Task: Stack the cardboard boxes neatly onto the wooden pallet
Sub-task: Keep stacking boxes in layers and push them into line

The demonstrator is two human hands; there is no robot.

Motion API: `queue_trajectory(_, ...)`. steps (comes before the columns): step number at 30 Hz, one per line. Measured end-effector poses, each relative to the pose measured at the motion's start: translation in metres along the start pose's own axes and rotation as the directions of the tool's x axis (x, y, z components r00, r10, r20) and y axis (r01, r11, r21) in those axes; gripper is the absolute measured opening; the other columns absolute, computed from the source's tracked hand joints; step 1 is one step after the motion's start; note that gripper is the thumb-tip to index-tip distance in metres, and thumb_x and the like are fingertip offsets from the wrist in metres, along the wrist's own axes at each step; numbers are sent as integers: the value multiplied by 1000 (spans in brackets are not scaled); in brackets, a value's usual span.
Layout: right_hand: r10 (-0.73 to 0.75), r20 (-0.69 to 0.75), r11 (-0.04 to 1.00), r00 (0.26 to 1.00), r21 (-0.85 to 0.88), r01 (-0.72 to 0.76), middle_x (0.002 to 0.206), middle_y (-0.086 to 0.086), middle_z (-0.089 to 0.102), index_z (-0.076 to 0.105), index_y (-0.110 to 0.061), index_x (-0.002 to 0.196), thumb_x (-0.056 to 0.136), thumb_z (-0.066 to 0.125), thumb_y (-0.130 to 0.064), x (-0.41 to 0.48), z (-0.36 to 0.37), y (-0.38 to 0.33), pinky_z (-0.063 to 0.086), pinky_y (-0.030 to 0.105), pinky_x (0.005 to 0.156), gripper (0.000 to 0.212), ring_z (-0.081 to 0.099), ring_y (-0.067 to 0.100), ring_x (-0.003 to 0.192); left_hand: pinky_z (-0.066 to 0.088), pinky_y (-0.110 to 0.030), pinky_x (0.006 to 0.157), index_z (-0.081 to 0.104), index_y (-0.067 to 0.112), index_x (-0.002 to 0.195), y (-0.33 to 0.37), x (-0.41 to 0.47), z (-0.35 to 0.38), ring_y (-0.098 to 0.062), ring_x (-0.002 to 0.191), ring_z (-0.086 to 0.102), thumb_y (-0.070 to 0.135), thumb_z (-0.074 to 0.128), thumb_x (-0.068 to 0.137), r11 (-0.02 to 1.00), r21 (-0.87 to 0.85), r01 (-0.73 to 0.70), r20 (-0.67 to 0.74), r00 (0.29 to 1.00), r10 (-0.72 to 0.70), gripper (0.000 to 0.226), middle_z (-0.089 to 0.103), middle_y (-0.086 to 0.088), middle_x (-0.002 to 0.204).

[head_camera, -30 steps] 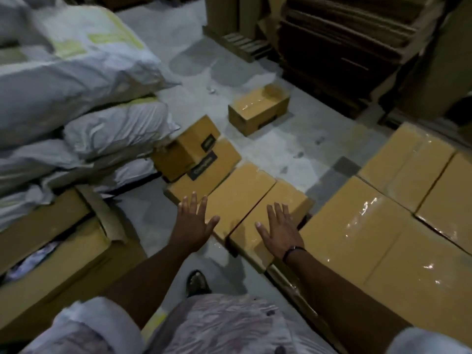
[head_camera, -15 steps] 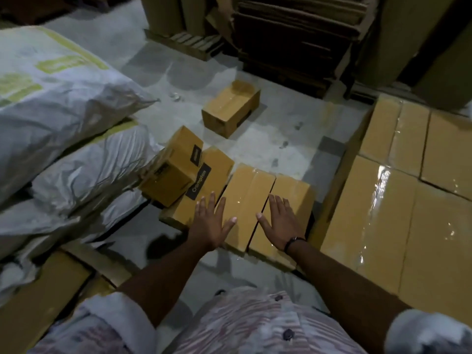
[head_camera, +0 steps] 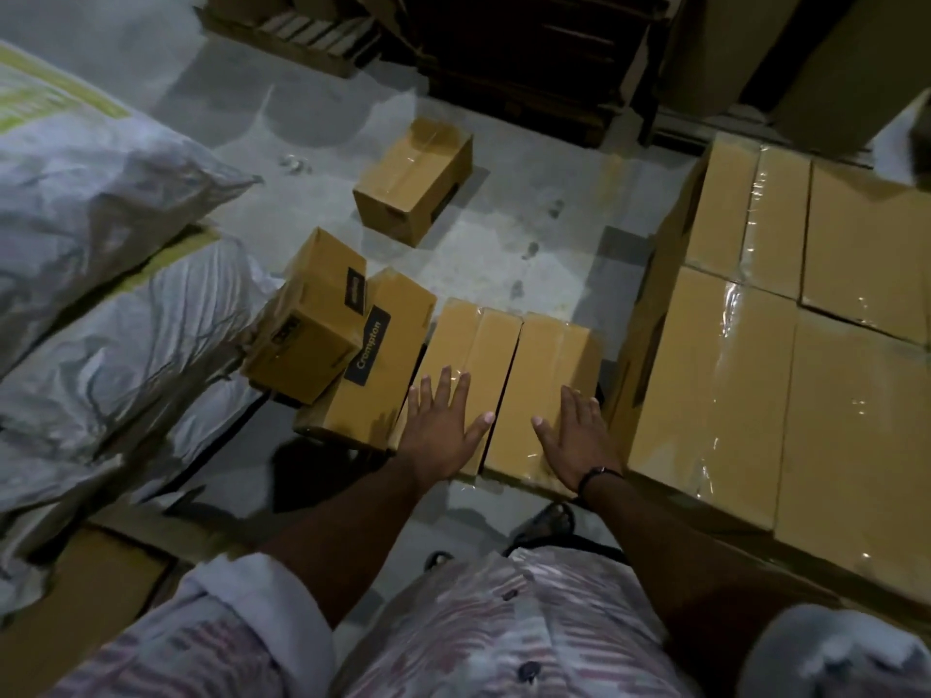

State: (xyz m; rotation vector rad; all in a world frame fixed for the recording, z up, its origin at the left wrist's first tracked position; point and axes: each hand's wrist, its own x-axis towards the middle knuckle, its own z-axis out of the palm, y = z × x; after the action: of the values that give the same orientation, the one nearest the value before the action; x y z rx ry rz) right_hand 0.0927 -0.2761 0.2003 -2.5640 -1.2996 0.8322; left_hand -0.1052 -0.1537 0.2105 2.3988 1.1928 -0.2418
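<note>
Head view: the left hand (head_camera: 443,435) lies flat, fingers straight and spread, on the near end of the middle box (head_camera: 471,340), gripping nothing. The right hand (head_camera: 574,440) lies flat in the same way, thumb out, on the near end of the right box (head_camera: 551,355); it holds nothing either, and a dark band (head_camera: 599,473) circles its wrist. Whether the palms press down or only rest cannot be told. These two boxes lie on the floor (head_camera: 529,219) side by side, long edges touching, with a dark seam running between the hands. Just left of the left hand sits the Crompton box (head_camera: 398,324), its label strip facing up, touching the middle box. Further left the tilted box (head_camera: 307,319) leans on the Crompton box, one corner raised, its other side against the white sacks (head_camera: 101,319) piled beyond it. Straight ahead of the hands, well apart from the row, the lone box (head_camera: 413,178) stands on the floor with glossy tape along its top. Just right of the right hand rises the stack (head_camera: 755,370) of taped boxes, packed edge to edge, its top level higher than the box under that hand. Far ahead and to the left, a slatted pallet (head_camera: 302,37) lies beside dark piles of flat cardboard.
</note>
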Motion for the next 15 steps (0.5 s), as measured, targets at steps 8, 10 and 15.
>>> queue_trajectory(8,-26,54,999,998,41,24,170,7,5,-1,-21,162,101,24,-67,42,9,0,11,49,126,81,2,30,156,-7,-50,125,3,24,165,10,15,2,-37,157,-6,70,19,101,1000,-13,20,40,999,-20,81,-7,-9,172)
queue_trajectory(10,-24,68,999,997,46,21,170,8,6,-1,-20,162,101,25,-67,53,6,8,11,48,126,81,2,30,156,-4,-52,125,4,24,165,14,20,7,-38,157,-4,70,20,101,999,-9,41,60,997,-40,81,-5,-9,172)
queue_trajectory(15,-2,122,996,992,87,-8,170,9,7,1,-18,163,101,25,-66,78,4,30,11,46,126,82,4,32,156,-8,-52,124,0,24,165,23,31,15,-36,157,-9,73,14,97,994,-48,95,130,988,-88,86,-9,-6,172)
